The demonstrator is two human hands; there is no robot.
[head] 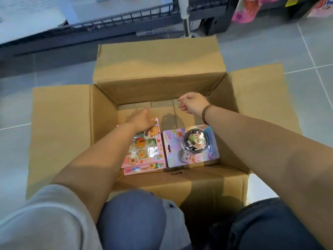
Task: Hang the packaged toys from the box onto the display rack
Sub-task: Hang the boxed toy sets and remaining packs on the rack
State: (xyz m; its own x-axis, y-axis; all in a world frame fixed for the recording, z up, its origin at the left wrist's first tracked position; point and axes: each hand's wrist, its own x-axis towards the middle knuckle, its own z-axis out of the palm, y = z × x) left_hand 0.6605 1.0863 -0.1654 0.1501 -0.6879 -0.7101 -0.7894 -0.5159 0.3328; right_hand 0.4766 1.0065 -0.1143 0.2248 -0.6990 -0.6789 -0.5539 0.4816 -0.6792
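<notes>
An open cardboard box [158,69] stands on the floor between my knees. Inside it on the left lies a pink packaged toy [144,150] with small food pieces, stacked on another pink pack [144,170]. To its right lies a purple blister pack [191,147] with a round dark bowl. My left hand [140,119] is blurred and reaches down onto the top end of the pink pack; its grip is unclear. My right hand [192,103] hovers over the box's far right, fingers curled, holding nothing I can see.
The base of a dark wire display rack [126,20] runs along the back, with a white pole [185,17] beside it. Pink packaged goods [245,9] hang at the top right. Box flaps [59,127] spread out left and right over the grey tiled floor.
</notes>
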